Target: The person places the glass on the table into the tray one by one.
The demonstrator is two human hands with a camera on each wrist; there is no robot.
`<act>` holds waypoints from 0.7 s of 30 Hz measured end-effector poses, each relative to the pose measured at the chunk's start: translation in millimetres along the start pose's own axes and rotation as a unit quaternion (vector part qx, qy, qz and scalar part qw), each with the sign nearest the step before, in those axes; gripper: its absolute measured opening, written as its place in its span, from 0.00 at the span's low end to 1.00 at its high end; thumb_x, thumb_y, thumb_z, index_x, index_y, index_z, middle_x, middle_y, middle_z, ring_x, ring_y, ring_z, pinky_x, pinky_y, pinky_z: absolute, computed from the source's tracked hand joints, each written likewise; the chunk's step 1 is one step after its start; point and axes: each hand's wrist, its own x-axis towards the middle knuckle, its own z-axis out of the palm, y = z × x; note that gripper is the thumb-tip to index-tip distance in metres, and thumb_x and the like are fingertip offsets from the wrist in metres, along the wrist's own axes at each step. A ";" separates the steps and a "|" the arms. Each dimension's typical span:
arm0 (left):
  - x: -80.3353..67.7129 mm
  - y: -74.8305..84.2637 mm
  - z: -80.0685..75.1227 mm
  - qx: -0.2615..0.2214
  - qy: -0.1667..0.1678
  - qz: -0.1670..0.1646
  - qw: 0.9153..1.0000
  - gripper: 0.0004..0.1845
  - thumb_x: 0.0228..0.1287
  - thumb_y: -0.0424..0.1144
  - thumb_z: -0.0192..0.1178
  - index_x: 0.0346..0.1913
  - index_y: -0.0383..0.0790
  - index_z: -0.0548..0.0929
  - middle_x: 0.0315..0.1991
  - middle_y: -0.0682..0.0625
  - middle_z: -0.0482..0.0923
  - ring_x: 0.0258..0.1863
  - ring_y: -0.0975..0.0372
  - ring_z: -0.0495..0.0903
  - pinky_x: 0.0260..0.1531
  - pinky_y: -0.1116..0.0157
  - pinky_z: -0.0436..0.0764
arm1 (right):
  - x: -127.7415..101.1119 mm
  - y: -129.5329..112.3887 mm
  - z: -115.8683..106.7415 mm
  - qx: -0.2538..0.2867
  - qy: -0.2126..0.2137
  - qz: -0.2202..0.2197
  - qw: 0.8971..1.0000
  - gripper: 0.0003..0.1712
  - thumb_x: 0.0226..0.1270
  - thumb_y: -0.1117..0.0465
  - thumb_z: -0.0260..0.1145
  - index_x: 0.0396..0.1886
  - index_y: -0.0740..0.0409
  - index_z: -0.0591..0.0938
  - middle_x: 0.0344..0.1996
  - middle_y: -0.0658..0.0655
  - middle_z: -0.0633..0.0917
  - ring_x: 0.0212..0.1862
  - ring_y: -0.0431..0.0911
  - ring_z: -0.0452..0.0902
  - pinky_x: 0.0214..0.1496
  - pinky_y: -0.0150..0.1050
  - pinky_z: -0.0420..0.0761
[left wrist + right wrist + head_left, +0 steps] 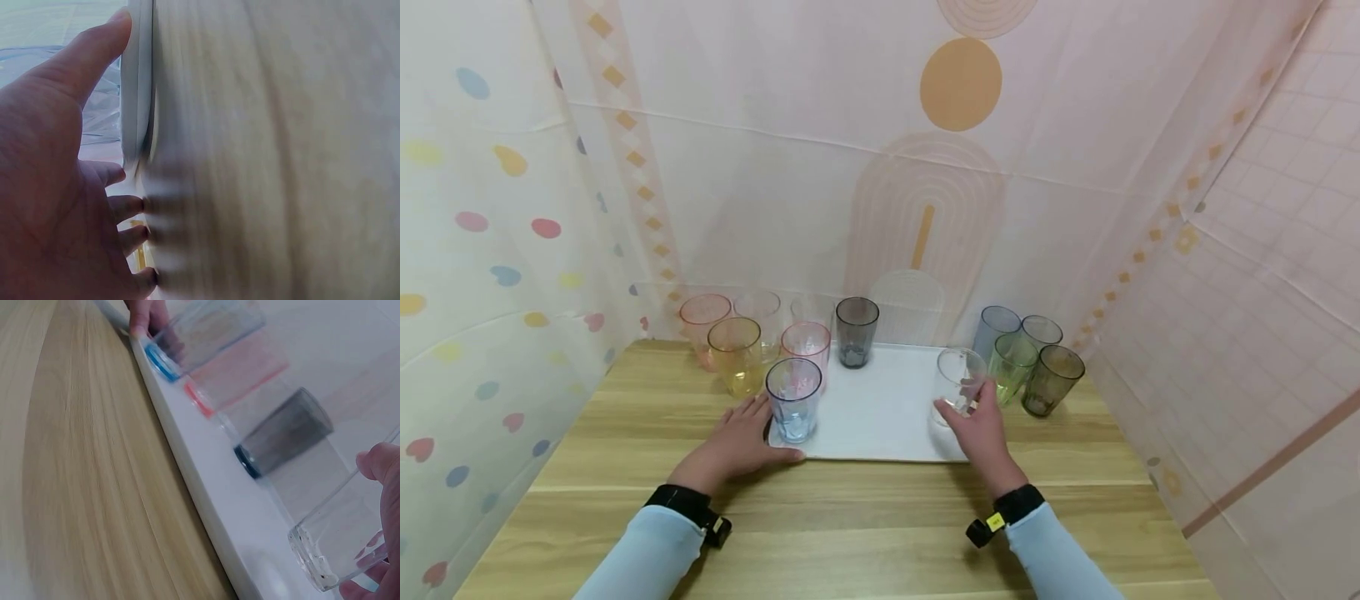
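Observation:
My right hand holds a clear drinking glass upright at the right end of a white tray. In the right wrist view, thumb and fingers wrap the glass's side; I cannot tell whether its base touches the tray. My left hand rests at the tray's front left corner, thumb along the front edge, fingers spread beside the left edge. Just by it stands a blue glass on the tray. Behind that are a pink glass, a clear glass and a dark grey glass.
Left of the tray stand a yellow glass, a reddish glass and a clear one. To the right cluster a green glass, a brown glass, a blue-grey glass and another grey one. Patterned cloth hangs behind the wooden table.

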 end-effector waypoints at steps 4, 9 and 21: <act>-0.9 1.6 -1.5 -0.001 -0.001 -0.002 1.000 0.75 0.57 0.81 0.70 0.85 0.23 0.56 0.87 0.27 0.49 0.85 0.29 0.50 0.80 0.25 0.49 | 4.3 -3.0 22.8 -0.005 -0.009 -0.012 1.000 0.45 0.69 0.56 0.83 0.76 0.62 0.67 0.66 0.64 0.80 0.73 0.62 0.75 0.73 0.64 0.78; -3.0 4.7 -5.3 -0.002 -0.003 -0.004 1.000 0.74 0.57 0.80 0.71 0.85 0.22 0.57 0.87 0.26 0.51 0.85 0.29 0.50 0.80 0.25 0.49 | 11.2 -8.8 51.1 0.002 -0.035 -0.017 0.999 0.45 0.69 0.55 0.83 0.76 0.60 0.67 0.67 0.63 0.81 0.73 0.60 0.76 0.73 0.62 0.78; -4.7 6.4 -6.5 -0.004 -0.004 -0.006 1.000 0.73 0.58 0.79 0.72 0.85 0.22 0.57 0.86 0.26 0.51 0.85 0.29 0.50 0.80 0.26 0.49 | 27.5 -32.1 111.0 -0.003 -0.078 -0.036 0.996 0.32 0.69 0.57 0.83 0.56 0.61 0.69 0.78 0.64 0.71 0.74 0.61 0.73 0.71 0.58 0.81</act>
